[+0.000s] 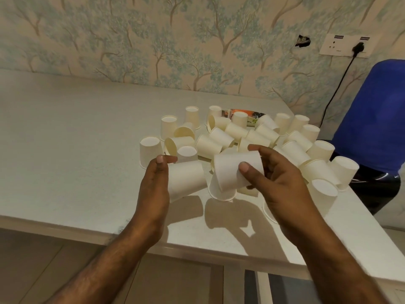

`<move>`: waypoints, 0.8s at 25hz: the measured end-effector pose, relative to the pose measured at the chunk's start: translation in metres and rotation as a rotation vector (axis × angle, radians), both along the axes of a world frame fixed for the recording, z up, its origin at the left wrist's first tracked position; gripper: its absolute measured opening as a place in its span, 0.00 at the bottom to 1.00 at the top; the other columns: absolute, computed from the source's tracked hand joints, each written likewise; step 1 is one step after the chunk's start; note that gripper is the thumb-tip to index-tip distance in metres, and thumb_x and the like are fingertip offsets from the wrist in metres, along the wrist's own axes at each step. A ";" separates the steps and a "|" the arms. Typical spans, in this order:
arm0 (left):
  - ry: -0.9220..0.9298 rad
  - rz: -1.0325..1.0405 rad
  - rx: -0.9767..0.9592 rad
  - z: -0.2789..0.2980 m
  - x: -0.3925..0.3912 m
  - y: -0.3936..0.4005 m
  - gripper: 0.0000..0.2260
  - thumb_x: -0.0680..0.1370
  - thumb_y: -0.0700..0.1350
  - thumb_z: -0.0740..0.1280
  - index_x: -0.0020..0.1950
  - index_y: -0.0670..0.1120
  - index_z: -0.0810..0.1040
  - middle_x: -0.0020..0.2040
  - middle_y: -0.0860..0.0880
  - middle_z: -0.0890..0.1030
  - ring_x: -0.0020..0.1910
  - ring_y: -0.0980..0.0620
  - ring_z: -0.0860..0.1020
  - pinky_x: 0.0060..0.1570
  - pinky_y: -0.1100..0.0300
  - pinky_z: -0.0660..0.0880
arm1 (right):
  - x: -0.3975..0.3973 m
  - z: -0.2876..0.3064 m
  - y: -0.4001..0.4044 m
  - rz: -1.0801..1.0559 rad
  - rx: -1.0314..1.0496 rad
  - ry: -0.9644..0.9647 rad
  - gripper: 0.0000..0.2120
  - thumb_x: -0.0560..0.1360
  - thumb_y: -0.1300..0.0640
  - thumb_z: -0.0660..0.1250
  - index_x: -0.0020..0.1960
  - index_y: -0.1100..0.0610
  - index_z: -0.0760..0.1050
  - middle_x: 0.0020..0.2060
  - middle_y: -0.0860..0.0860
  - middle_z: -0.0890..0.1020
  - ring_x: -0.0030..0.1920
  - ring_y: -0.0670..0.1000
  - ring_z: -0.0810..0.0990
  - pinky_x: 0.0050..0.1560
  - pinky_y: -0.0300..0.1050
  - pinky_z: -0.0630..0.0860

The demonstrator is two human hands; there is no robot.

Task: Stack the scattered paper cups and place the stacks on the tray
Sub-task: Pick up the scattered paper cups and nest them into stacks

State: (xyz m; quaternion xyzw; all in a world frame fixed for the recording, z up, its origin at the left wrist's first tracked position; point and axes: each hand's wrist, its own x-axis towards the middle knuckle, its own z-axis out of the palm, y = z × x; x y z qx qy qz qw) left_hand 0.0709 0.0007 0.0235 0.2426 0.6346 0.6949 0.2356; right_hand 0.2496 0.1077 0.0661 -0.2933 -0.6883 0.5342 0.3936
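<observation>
Dozens of loose cups (221, 137) crowding my counter (65, 132), tray (252, 119) half buried behind them, left hand (155, 185) gripping one cup (187, 178), right hand (278, 183) gripping another cup (234, 170), blue chair (372, 110) alongside.

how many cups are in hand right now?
2: one white paper cup held by the left hand, one white paper cup held by the right hand. More may be nested, hidden.

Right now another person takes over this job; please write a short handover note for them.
Left hand: grips one cup, lifted off the table.
Right hand: grips a second cup, tilted over an upside-down cup.
Other cups lie scattered on the white table; some stand upside down, some lie on their sides.
Tray: at the back, mostly hidden by cups.
Done: no stack visible.
Left: stack everything, move stacks to the tray.
</observation>
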 end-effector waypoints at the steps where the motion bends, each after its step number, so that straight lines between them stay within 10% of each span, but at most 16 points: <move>1: -0.003 -0.012 0.008 0.003 0.006 0.002 0.19 0.77 0.65 0.52 0.59 0.59 0.74 0.59 0.51 0.76 0.57 0.49 0.77 0.55 0.50 0.79 | -0.004 0.000 -0.001 0.022 -0.014 0.039 0.32 0.61 0.40 0.73 0.64 0.46 0.75 0.56 0.43 0.82 0.55 0.44 0.80 0.55 0.49 0.80; 12: -0.043 -0.129 0.030 0.006 0.043 0.023 0.29 0.69 0.69 0.59 0.68 0.60 0.69 0.64 0.52 0.76 0.59 0.49 0.78 0.58 0.46 0.79 | -0.017 -0.017 0.002 0.135 0.032 -0.075 0.33 0.64 0.33 0.67 0.68 0.40 0.72 0.59 0.37 0.79 0.55 0.38 0.78 0.52 0.38 0.79; 16: -0.107 -0.009 0.034 0.005 0.017 0.021 0.25 0.74 0.65 0.60 0.67 0.55 0.71 0.61 0.48 0.76 0.56 0.47 0.78 0.44 0.52 0.80 | -0.013 -0.009 0.032 -0.101 0.265 -0.159 0.22 0.73 0.39 0.67 0.65 0.42 0.74 0.59 0.39 0.78 0.52 0.38 0.77 0.45 0.32 0.76; 20: -0.131 0.090 0.056 0.001 -0.010 0.018 0.21 0.80 0.60 0.58 0.68 0.50 0.70 0.60 0.46 0.76 0.53 0.47 0.79 0.37 0.56 0.75 | -0.029 -0.028 0.040 -0.073 0.546 -0.553 0.23 0.75 0.47 0.70 0.68 0.51 0.72 0.66 0.49 0.74 0.64 0.52 0.70 0.63 0.46 0.67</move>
